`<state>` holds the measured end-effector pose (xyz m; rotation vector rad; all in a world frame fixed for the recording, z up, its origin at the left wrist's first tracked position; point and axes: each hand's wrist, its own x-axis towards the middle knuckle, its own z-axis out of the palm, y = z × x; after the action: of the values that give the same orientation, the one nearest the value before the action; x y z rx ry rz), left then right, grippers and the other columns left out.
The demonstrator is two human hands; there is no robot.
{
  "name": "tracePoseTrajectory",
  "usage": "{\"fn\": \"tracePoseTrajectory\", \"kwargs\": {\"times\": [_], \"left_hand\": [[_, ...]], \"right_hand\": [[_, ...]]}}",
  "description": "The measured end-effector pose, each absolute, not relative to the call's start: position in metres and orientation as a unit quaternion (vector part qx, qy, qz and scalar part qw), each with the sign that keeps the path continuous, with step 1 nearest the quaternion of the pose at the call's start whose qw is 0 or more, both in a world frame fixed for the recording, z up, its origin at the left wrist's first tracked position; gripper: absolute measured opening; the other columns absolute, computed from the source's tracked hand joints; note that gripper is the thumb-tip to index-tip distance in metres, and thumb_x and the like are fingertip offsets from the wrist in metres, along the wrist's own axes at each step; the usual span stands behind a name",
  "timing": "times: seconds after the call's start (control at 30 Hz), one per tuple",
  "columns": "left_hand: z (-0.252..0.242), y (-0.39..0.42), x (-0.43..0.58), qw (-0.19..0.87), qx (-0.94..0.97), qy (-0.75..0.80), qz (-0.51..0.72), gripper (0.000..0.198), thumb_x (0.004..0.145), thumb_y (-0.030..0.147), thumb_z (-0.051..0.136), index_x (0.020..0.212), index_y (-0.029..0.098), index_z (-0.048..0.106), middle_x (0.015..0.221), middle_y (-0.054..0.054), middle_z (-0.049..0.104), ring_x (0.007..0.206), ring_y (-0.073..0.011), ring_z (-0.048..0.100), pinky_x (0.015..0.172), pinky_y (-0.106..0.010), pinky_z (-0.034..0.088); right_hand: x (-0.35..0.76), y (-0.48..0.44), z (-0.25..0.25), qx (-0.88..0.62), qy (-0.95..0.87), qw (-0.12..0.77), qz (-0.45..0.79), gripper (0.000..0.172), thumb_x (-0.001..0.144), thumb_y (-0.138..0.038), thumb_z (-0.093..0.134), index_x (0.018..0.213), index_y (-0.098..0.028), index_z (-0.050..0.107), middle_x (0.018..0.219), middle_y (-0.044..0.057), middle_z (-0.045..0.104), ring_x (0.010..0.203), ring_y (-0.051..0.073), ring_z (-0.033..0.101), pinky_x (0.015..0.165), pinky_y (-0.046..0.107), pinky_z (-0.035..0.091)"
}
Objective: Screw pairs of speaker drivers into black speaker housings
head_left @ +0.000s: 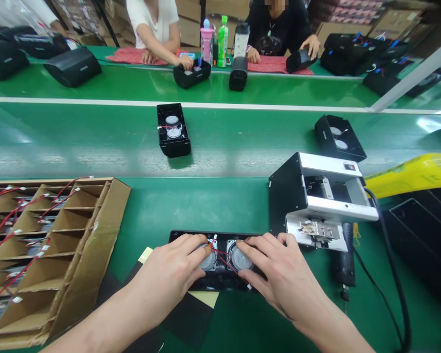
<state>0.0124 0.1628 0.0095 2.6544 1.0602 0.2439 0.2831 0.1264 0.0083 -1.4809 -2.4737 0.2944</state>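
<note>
A black speaker housing lies flat on the green bench in front of me, with two round silver drivers and thin red wires in it. My left hand rests over the left driver, fingers curled with the tips pressed at the wires. My right hand lies on the right driver, fingers spread along the housing's edge. Whether either hand pinches a wire is hidden.
A cardboard divider box with wired parts stands left. A black and silver machine with a cable sits right. Two open speaker housings lie on the conveyor. Two people work across it beside bottles.
</note>
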Motion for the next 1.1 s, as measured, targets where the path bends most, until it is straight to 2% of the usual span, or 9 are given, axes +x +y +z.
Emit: {"fn": "tracePoseTrajectory", "kwargs": {"times": [0.17,0.47,0.7,1.0,1.1], "left_hand": [[0.0041,0.1643,0.009,0.135,0.919,0.356,0.103,0.024,0.097,0.016,0.068,0.12,0.019,0.068,0.127,-0.011,0.076,0.11,-0.0308,0.075,0.086,-0.047,0.069],[0.0011,0.1634,0.0058,0.14,0.918,0.356,0.104,0.029,0.095,0.017,0.072,0.123,0.019,0.067,0.13,-0.011,0.076,0.112,-0.0318,0.075,0.087,-0.049,0.069],[0.0007,0.1645,0.0059,0.126,0.92,0.355,0.11,0.02,0.102,0.023,0.062,0.122,0.02,0.068,0.129,-0.01,0.076,0.111,-0.0298,0.075,0.087,-0.044,0.068],[0.0028,0.164,0.0052,0.131,0.919,0.356,0.106,0.023,0.105,0.025,0.059,0.125,0.021,0.068,0.132,-0.01,0.075,0.115,-0.0291,0.074,0.091,-0.044,0.067],[0.0062,0.1632,0.0035,0.136,0.918,0.361,0.093,0.025,0.104,0.024,0.059,0.127,0.023,0.068,0.135,-0.009,0.074,0.12,-0.0281,0.073,0.093,-0.042,0.067]], "right_hand": [[0.2838,0.128,0.0087,-0.505,-0.847,0.127,0.109,0.037,0.096,-0.027,0.076,0.132,-0.022,0.066,0.118,0.004,0.074,0.098,0.024,0.061,0.086,0.042,0.032],[0.2834,0.1322,0.0074,-0.495,-0.852,0.135,0.106,0.038,0.094,-0.03,0.08,0.13,-0.022,0.069,0.117,0.003,0.076,0.095,0.024,0.06,0.085,0.042,0.031],[0.2826,0.1311,0.0049,-0.494,-0.851,0.147,0.105,0.038,0.094,-0.032,0.08,0.13,-0.022,0.07,0.115,0.003,0.076,0.094,0.023,0.059,0.086,0.042,0.031],[0.2814,0.1296,0.0039,-0.494,-0.85,0.153,0.1,0.037,0.096,-0.031,0.078,0.13,-0.022,0.07,0.116,0.003,0.078,0.094,0.024,0.061,0.084,0.043,0.032],[0.2764,0.1306,0.0044,-0.495,-0.852,0.15,0.083,0.039,0.097,-0.037,0.077,0.132,-0.022,0.069,0.115,0.003,0.079,0.094,0.025,0.063,0.084,0.045,0.034]]}}
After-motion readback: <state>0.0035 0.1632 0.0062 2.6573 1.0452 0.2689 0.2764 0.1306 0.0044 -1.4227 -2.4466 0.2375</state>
